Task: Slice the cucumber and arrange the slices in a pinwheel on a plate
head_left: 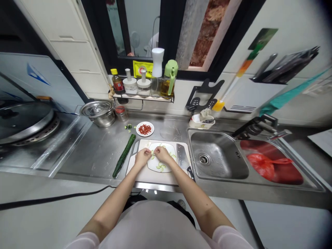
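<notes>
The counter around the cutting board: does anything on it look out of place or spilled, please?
Yes, slightly: small green scraps lie loose on the steel counter, just left of a white plate, whereas the red pieces are kept on that plate.

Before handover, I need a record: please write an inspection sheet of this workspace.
Surface: stainless-steel counter, cutting board lying on it
Work items: cucumber slices on white plate, on the board; whole cucumber left, cleaver right
Clutter: green scraps left of a dish of chopped red pieces
Hands: left hand and right hand over the plate, fingertips close; anything pinched is unclear
Cables: dark cord-like strip, lower left; identity unclear
Surroundings: covered pan left, double sink right, condiment rack behind
</notes>
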### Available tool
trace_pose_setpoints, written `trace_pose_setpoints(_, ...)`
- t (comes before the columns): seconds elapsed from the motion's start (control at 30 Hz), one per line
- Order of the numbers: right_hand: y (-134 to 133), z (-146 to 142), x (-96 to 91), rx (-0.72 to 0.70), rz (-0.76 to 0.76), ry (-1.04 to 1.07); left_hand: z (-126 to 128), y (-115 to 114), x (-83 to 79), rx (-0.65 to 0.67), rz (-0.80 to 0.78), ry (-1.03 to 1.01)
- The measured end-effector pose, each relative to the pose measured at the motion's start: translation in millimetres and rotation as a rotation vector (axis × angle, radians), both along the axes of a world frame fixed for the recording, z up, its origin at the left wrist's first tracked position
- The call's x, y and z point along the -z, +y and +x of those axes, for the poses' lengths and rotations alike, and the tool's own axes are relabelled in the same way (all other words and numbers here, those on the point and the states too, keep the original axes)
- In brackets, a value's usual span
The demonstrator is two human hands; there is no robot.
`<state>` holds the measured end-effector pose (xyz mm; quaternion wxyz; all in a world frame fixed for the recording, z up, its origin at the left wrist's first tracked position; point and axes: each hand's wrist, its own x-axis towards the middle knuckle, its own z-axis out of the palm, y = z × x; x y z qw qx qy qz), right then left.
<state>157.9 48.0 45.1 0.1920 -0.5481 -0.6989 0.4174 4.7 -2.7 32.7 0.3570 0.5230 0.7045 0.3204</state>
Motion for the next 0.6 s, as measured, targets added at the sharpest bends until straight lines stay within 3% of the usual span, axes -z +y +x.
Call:
trace_pose_setpoints(0.3, -0.5, -2.9, 6.9, -0.033, 0.045, -0.137, 5.2, 1.4, -8.4, 0.043, -0.038, 0.277)
trace_pose_setpoints(0.6, -0.9, -8.5, 6.4, -0.078, 0.076, -0.309, 8.8, 2.0, -5.5, 0.117, -0.032, 0.445)
